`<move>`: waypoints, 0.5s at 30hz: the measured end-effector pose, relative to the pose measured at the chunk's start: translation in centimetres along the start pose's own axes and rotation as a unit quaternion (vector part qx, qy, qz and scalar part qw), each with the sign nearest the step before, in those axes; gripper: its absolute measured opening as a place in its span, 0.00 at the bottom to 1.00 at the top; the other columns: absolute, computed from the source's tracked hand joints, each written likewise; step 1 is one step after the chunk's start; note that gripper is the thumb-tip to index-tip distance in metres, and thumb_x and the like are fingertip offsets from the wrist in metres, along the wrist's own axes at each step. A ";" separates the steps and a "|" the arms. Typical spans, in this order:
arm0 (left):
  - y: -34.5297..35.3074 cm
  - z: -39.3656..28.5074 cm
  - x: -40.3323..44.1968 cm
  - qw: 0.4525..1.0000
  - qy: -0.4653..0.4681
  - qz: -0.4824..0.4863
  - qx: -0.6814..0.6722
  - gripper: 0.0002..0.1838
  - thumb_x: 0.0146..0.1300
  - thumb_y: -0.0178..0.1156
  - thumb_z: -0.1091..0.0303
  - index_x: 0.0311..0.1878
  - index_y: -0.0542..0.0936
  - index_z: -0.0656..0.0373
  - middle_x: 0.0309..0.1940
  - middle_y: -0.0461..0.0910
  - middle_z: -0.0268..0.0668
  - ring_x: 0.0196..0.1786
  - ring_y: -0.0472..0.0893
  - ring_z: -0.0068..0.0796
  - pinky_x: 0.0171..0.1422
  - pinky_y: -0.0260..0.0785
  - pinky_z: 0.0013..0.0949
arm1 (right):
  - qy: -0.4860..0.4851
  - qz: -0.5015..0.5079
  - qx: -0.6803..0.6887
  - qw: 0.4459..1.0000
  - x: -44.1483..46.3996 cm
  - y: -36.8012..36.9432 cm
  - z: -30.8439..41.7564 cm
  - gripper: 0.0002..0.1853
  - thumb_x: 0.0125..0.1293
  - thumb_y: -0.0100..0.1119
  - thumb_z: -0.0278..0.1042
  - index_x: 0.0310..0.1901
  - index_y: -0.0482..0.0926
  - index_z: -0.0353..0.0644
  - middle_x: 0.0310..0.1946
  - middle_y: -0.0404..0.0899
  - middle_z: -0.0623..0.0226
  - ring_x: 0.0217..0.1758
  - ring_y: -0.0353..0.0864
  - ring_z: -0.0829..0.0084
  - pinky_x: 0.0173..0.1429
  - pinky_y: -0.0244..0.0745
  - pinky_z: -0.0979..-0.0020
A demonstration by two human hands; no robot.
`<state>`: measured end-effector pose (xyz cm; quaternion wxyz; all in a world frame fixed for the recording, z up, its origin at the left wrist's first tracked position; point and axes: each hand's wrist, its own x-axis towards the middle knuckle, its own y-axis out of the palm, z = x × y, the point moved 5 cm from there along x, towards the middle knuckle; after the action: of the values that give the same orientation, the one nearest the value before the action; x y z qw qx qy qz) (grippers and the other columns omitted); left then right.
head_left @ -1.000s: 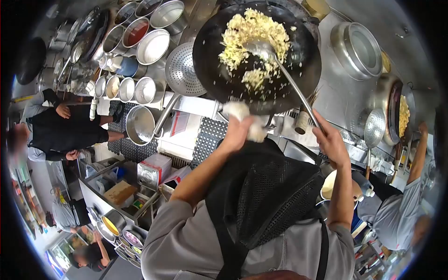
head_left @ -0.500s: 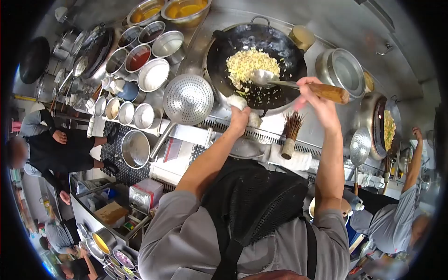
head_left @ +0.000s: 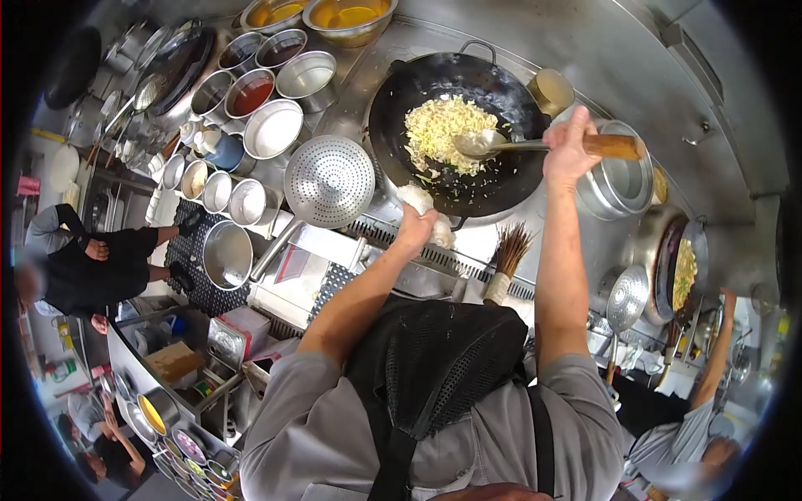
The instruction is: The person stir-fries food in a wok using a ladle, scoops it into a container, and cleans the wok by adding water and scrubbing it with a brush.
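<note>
A black wok [head_left: 518, 108] sits on the stove, holding a heap of fried rice [head_left: 443, 125] with green bits in it. My left hand [head_left: 416, 230] is closed on a white cloth [head_left: 415, 198] against the wok's near rim. In my right hand [head_left: 571, 152] is a ladle [head_left: 518, 146], gripped where its metal shaft meets the wooden handle. Its bowl rests at the right side of the rice, with a little rice in it. A bamboo brush [head_left: 505, 259] lies on the ledge below the wok.
To the left lies a perforated strainer [head_left: 329, 181], beside metal pots of sauces and a white seasoning [head_left: 274, 129]. A metal pot [head_left: 622, 171] stands right of the wok. Another wok [head_left: 683, 271] is farther right, near a co-worker's arm [head_left: 716, 351]. Another person [head_left: 92, 271] stands at left.
My right hand and the ladle have moved up and slightly right, and the handle now lies nearly level. My left hand still holds the cloth at the rim. The whole view has shifted a little.
</note>
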<state>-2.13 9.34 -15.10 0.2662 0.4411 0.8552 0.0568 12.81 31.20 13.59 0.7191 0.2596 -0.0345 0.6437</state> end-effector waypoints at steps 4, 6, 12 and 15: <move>-0.2 0.3 -0.1 1.000 0.005 0.023 0.007 0.35 0.66 0.58 0.76 0.73 0.55 0.74 0.63 0.73 0.51 0.62 0.76 0.40 0.65 0.73 0.39 | 0.003 0.073 0.013 0.997 2.6 2.5 2.4 0.23 0.75 0.68 0.40 0.23 0.70 0.46 0.14 0.69 0.72 0.14 0.68 0.78 0.19 0.61 0.72; -0.2 0.0 -0.1 1.000 0.018 0.010 0.013 0.36 0.66 0.59 0.75 0.73 0.54 0.75 0.63 0.73 0.52 0.62 0.77 0.40 0.64 0.74 0.39 | -0.053 0.054 0.036 0.997 5.5 1.0 3.1 0.21 0.74 0.68 0.37 0.24 0.71 0.44 0.15 0.70 0.72 0.14 0.69 0.77 0.19 0.63 0.71; 0.0 -0.2 -0.3 0.999 -0.041 -0.020 0.027 0.38 0.66 0.60 0.73 0.74 0.53 0.76 0.63 0.73 0.53 0.62 0.77 0.42 0.65 0.74 0.40 | 0.057 0.092 0.101 0.989 5.2 4.2 -2.9 0.20 0.73 0.68 0.33 0.24 0.70 0.43 0.15 0.67 0.71 0.13 0.66 0.75 0.18 0.60 0.70; 0.0 0.1 -0.6 0.999 -0.034 -0.010 0.038 0.39 0.66 0.61 0.73 0.74 0.52 0.76 0.63 0.73 0.54 0.63 0.77 0.43 0.66 0.73 0.40 | 0.110 0.153 0.066 0.980 5.1 6.9 -1.6 0.19 0.72 0.70 0.33 0.25 0.70 0.43 0.15 0.68 0.72 0.13 0.66 0.76 0.17 0.60 0.70</move>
<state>-1.76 8.87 -14.94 0.2783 0.4442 0.8516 0.0065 6.67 36.77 16.43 0.5929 0.2259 0.0481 0.7715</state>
